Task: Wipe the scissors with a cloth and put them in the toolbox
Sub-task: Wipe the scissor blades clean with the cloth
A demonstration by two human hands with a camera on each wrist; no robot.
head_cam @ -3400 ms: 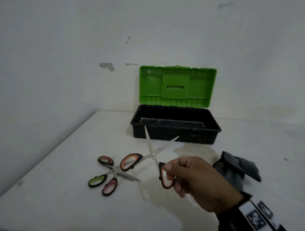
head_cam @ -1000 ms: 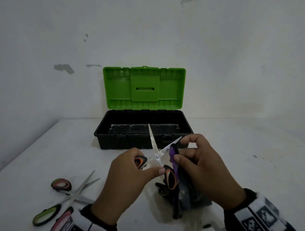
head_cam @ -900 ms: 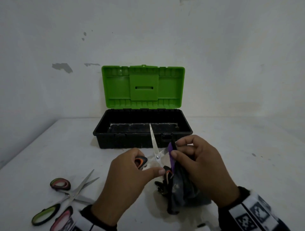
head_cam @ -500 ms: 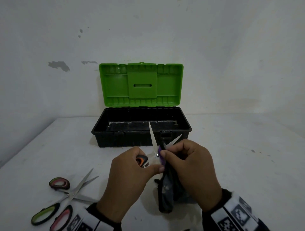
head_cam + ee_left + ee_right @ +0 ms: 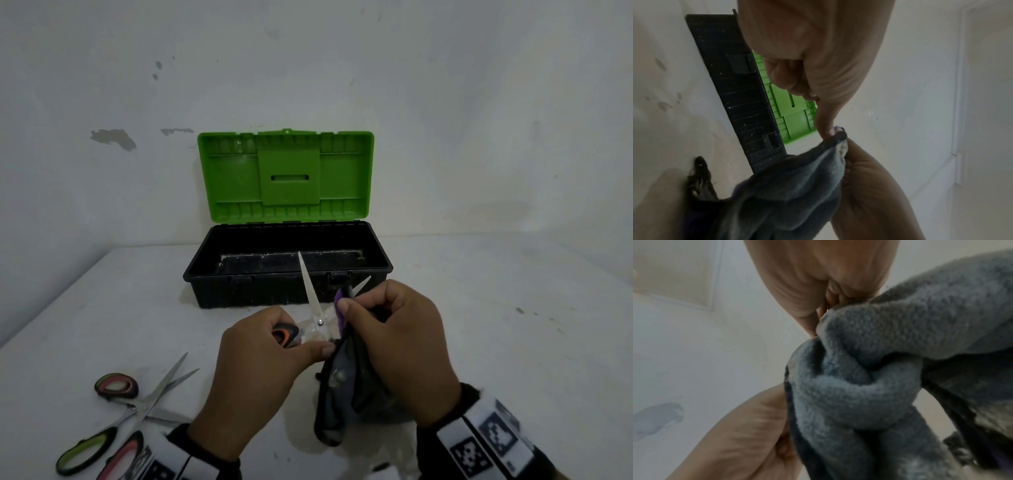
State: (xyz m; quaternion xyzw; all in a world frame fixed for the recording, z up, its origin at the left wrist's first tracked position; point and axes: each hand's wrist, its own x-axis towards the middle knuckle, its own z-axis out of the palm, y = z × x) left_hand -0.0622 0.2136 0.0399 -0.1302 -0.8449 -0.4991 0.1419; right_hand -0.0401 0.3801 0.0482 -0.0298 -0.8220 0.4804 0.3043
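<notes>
Scissors (image 5: 314,301) in left grip (image 5: 263,373), cloth (image 5: 337,387) pinched in right grip (image 5: 400,346), toolbox (image 5: 287,270) behind, spare scissors (image 5: 137,411) left.

Desk (image 5: 513,342), right half: bare surface from the toolbox (image 5: 219,291) to the right edge, open passage. Toolbox at back centre against the wall: green lid (image 5: 233,178) upright, top access unobstructed. Front-left corner: two spare scissors (image 5: 150,401), blades crossed, block it. Front centre: both hands, held scissors (image 5: 310,294), hanging cloth (image 5: 339,394) occupy the approach.

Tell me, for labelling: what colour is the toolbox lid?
Bright green lid, clearest in the head view.
</notes>
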